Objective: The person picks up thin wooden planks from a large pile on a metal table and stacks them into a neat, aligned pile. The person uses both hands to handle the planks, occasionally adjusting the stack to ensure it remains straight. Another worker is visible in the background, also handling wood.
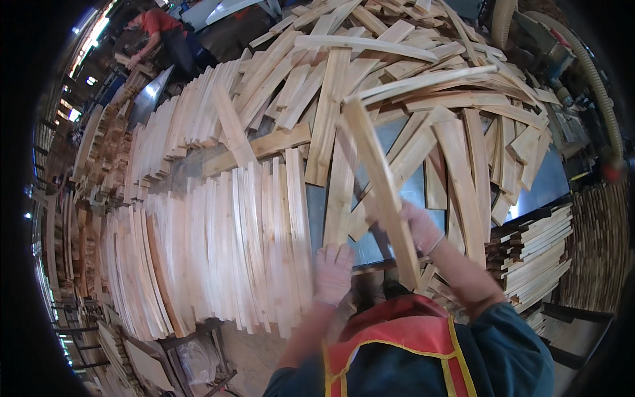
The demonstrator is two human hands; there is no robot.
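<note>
My right hand (422,228), in a pale thin glove, is closed round a long wooden board (380,175). That board is tilted up off the table, its far end raised and slightly blurred. In a matching glove, my left hand (333,272) has its fingers bent over the near end of a second wooden board (340,188), which lies pointing away from me. Just left of this hand is a long row of boards (231,245) standing on edge, packed side by side. The thumb of my left hand is hidden.
A large heap of loose boards (397,53) covers the far and right side of the metal table (413,192). More boards are stacked (539,258) at the right. A ridged hose (598,86) hangs at the far right. Another person (162,30) works at the far left.
</note>
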